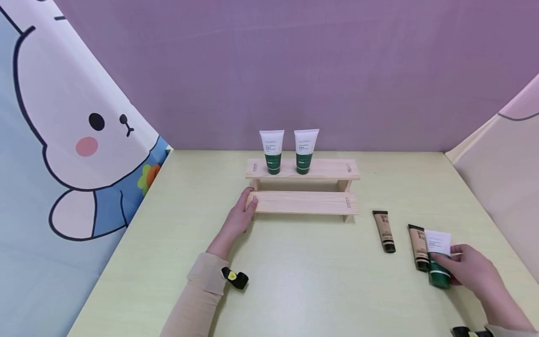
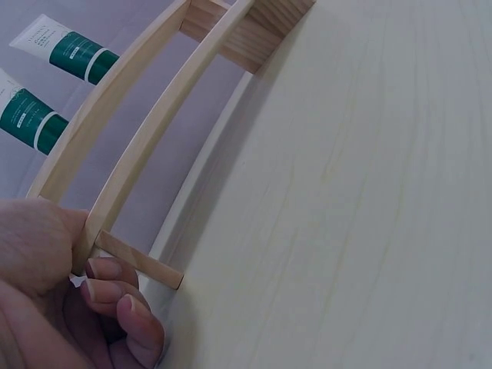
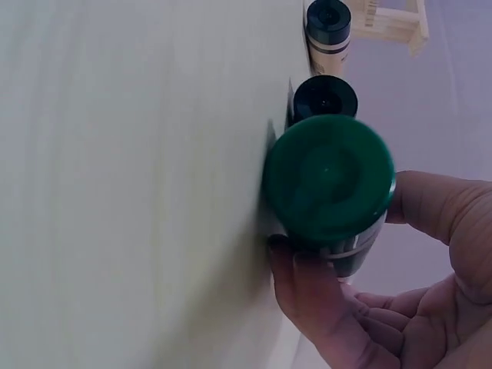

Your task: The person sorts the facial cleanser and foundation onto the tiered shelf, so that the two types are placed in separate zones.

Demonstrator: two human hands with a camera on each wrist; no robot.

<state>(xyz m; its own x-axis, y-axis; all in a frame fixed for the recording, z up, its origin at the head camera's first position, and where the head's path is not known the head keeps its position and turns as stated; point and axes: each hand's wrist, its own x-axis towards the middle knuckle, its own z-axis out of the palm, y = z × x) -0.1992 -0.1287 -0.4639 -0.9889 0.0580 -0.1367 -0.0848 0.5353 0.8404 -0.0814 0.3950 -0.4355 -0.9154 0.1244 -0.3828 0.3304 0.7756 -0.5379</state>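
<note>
Fingers (image 3: 319, 304) of my right hand (image 1: 476, 269) are bent round a green-and-white tube (image 1: 439, 275), thumb (image 3: 430, 201) on the upper face, fingertips low on its right side: gripped. Can't tell if any of it is off the table (image 1: 303, 276). It's toward the front, nearer the right edge than the left.

Key relation: tube is directly left of my right palm, long axis running front edge to back edge, green cap frontward, white flat end backward; this hand crosses it from the right. Right is the near hand, left well apart.

Close along its left side, a tan tube (image 1: 418, 248), black cap also frontward; touching or not, can't say. Farther left and a bit back, a second tan tube (image 1: 384, 230), apart from both, lying at a similar slant.

My left hand (image 1: 242, 213) grips the left end of the lower board of a wooden rack (image 1: 305, 202), thumb on top, other fingers curled below. Rack stands toward the back edge, left of and behind the lying tubes. Upper board has two tubes upright, caps down: left upright tube (image 1: 273, 161) toward the left end, right upright tube (image 1: 303, 160) about mid-board. Purple cloth (image 1: 303, 75) behind the back edge.
</note>
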